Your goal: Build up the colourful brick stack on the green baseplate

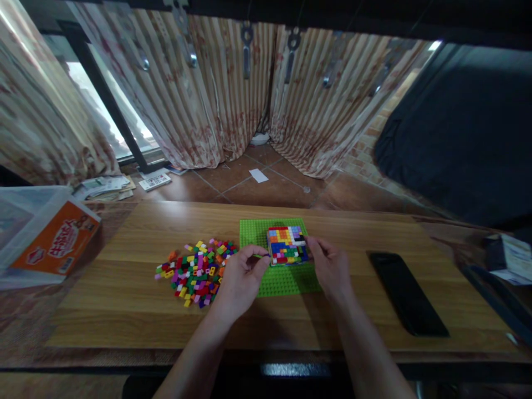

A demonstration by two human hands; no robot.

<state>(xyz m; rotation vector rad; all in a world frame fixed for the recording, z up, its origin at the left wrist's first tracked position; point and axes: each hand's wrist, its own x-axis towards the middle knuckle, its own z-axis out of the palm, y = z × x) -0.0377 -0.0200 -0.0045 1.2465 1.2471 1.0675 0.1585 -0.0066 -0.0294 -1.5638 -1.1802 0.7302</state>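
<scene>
A block of toy bricks [286,244] in many colours stands on a green studded baseplate [286,284]. Its top is a patchwork of red, orange, yellow, blue, white and green. My left hand [244,280] is at the block's left side, thumb and index finger pinched together by its lower left corner. A tiny dark bit shows at those fingertips, too small to name. At the right side, my right hand [332,269] has its fingers closed against the block's edge near the upper right corner. Its fingertips are partly hidden.
A loose pile of bricks [199,274] lies left of the baseplate, partly behind my left hand. On the wooden table [124,310], a black phone [409,293] rests at the right. A clear plastic box [37,238] with an orange label stands off the left end.
</scene>
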